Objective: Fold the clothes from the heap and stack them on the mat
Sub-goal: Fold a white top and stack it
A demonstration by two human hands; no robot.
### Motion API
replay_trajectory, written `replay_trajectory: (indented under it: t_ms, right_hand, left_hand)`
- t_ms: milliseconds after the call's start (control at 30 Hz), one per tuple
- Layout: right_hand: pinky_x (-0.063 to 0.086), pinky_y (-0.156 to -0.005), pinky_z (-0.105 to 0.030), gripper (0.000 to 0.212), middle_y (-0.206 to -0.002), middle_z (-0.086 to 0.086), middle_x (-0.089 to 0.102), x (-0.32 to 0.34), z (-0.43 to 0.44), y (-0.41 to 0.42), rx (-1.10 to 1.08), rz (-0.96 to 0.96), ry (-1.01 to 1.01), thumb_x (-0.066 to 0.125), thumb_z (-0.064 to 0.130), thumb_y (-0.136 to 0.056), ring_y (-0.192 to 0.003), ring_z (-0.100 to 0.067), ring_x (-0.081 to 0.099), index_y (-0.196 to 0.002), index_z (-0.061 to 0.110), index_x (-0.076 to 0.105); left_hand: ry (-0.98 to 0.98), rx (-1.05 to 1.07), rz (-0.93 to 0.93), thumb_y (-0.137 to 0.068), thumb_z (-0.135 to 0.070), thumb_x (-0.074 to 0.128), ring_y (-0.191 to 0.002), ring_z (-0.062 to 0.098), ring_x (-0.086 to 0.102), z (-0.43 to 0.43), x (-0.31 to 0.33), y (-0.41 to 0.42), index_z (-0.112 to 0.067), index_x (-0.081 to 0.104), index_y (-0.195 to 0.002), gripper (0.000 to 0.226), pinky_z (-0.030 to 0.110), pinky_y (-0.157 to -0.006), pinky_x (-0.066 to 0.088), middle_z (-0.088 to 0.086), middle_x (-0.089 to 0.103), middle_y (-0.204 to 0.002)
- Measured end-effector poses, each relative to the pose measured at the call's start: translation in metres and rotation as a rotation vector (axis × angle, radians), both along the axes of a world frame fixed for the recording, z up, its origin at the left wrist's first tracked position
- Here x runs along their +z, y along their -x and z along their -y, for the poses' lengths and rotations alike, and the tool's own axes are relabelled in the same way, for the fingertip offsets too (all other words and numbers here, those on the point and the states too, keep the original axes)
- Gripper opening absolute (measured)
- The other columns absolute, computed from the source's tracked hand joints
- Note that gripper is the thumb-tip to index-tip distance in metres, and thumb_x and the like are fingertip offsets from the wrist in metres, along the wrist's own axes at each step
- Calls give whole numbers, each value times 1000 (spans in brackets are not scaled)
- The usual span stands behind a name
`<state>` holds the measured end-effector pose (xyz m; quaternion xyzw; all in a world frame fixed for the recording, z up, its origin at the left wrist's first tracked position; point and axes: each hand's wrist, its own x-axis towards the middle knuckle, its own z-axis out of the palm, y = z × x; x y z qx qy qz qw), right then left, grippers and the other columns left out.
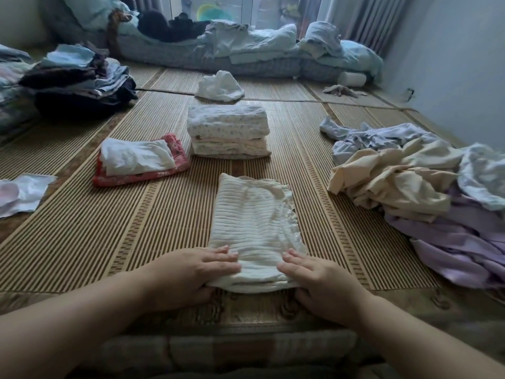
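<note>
while you look down across the mat point(109, 228), both of your hands hold the same thing: the cream ribbed garment point(254, 222), which lies flat and lengthwise in the lower centre of the frame. your left hand point(191, 272) grips its near left corner, fingers laid over the top and thumb tucked beneath. your right hand point(317, 280) does the same at the near right corner. between your hands the near edge shows several layers, and the far edge rests on the mat towards the middle of the frame.

just above the garment, in the centre of the frame and apart from it, stands the folded stack point(228, 131) of pale pieces. the heap point(410, 181) of unfolded clothes, cream, lilac and pale blue, sprawls at the right of the frame, near the garment but not touching it.

left of the stack, a white cloth point(136, 157) lies on a folded red patterned piece point(142, 176). a crumpled white piece point(220, 86) sits above the stack, a dark pile point(79, 77) fills the upper left, and bedding point(246, 50) runs along the top of the frame.
</note>
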<state>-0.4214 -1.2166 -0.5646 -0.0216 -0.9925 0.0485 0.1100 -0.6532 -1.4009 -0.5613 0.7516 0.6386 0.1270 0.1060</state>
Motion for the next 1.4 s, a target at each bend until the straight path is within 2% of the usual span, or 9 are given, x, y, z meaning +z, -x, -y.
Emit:
replay_trajectory:
  t_ms: [133,267,400,567,667,733,967,1133,1400]
  right_hand:
    - [59,-64,-36,18,-83,-6,74,19,-7,4,-49,-30,232,69,3,-68,-75,-20,71,-85,8,74]
    - [43,-48,-26,11,-58,12,57,47,-20,13,-179,79,814,55,31,-65,-53,-4,51,-65,27,65]
    - [44,-52,-22,17,-68,8,62,64,-37,37,-288,-34,1189,57,24,-59,-61,-7,56,-71,23,67]
    - [56,-72,-40,29,-110,-10,64,55,-59,87,-618,-317,1226,64,30,-84,-91,-22,64,-110,18,59]
    - [52,-90,-46,50,-131,-7,53,40,-68,104,-817,-240,1096,61,36,-90,-112,-25,57,-134,20,45]
    - [48,-96,-44,68,-132,-4,54,33,-69,108,-856,-81,925,67,44,-84,-115,-22,54,-141,22,38]
    - [44,-59,-20,77,-95,15,54,29,-55,105,-788,182,855,82,37,-68,-82,-3,55,-133,23,43]
    - [55,-84,-37,104,-120,1,50,34,-44,104,-707,66,970,80,15,-70,-100,-19,60,-148,41,16]
    - [58,-64,-27,70,-112,-3,52,39,-42,95,-628,44,1290,77,-3,-67,-92,-23,64,-127,27,59]
  left_hand:
    - [-168,8,-28,-82,-24,60,-95,9,69,1,18,4,-25,67,-113,32,27,-84,56,-5,72,-106]
    - [-65,254,578,-90,-18,61,-59,2,58,-2,29,5,-44,60,-101,28,15,-53,47,-11,64,-70]
    - [-128,462,1029,-91,-8,59,-53,5,56,-30,43,9,-35,69,-90,29,15,-46,44,-3,62,-65]
    - [-312,772,1060,-89,-34,61,-80,13,65,-72,40,39,-29,62,-107,19,35,-62,55,3,66,-101]
    - [-176,887,951,-93,-35,58,-113,22,59,-81,25,57,-24,45,-138,49,48,-97,49,5,57,-132]
    - [-39,933,800,-88,-38,64,-120,19,53,-83,19,61,-25,34,-146,67,42,-105,41,3,52,-138]
    - [202,855,873,-83,-27,70,-95,5,60,-78,21,51,-33,29,-147,76,25,-80,48,-16,57,-112]
    - [207,812,886,-83,-16,68,-102,18,60,-76,27,38,-45,19,-148,85,35,-88,55,-4,41,-134]
    - [119,663,1085,-70,12,59,-94,20,61,-70,36,33,-36,47,-136,83,18,-63,51,5,43,-128]
